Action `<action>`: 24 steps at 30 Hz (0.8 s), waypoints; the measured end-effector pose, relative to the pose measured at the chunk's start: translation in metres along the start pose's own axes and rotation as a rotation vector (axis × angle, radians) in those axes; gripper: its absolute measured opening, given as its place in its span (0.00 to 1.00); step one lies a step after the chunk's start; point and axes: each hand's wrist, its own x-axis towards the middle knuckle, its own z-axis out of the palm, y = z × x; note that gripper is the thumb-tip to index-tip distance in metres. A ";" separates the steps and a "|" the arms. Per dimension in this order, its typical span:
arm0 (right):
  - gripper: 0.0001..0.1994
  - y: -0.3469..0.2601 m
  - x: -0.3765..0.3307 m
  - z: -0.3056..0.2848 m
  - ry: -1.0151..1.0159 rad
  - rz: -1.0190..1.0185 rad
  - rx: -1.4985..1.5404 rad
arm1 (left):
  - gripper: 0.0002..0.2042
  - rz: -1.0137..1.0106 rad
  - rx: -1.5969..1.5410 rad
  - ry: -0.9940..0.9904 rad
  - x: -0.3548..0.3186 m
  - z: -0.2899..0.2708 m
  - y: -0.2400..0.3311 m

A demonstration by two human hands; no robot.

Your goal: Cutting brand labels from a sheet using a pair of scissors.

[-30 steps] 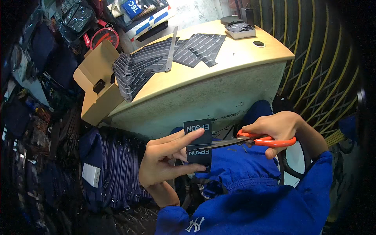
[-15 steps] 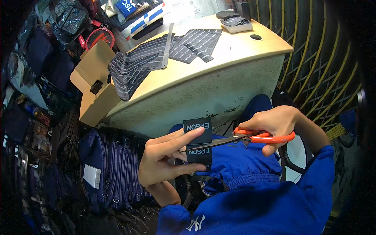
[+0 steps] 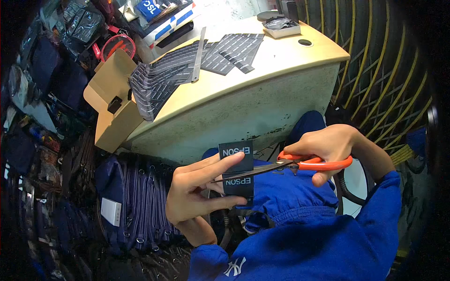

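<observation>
A white box (image 3: pixel 111 211) (tilted) tops navy fabric (image 3: pixel 146 199).

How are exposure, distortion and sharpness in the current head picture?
Head view: glare whitens the pale surface behind the light wooden desk; head view: dark fabric goods at left sink into shadow; head view: the dark folding gate with yellow bars looks bowed; head view: bare left hand and orange-handled metal scissors show no obvious blur.

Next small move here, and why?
Probably squeeze the scissors shut with the right hand, keeping the left hand steady: the blades lie across the black strip near its middle, and the left hand grips it above and below that line. How open the blades are is hard to tell.
</observation>
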 end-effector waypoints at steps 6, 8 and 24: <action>0.34 0.000 0.000 0.002 0.039 -0.055 0.034 | 0.34 -0.016 0.001 -0.024 0.001 -0.002 0.002; 0.36 0.002 0.001 0.002 0.027 -0.044 0.048 | 0.34 -0.033 -0.034 -0.024 0.001 -0.001 0.001; 0.36 -0.009 0.000 0.001 0.042 0.008 0.050 | 0.35 -0.016 -0.028 -0.019 0.001 0.000 -0.001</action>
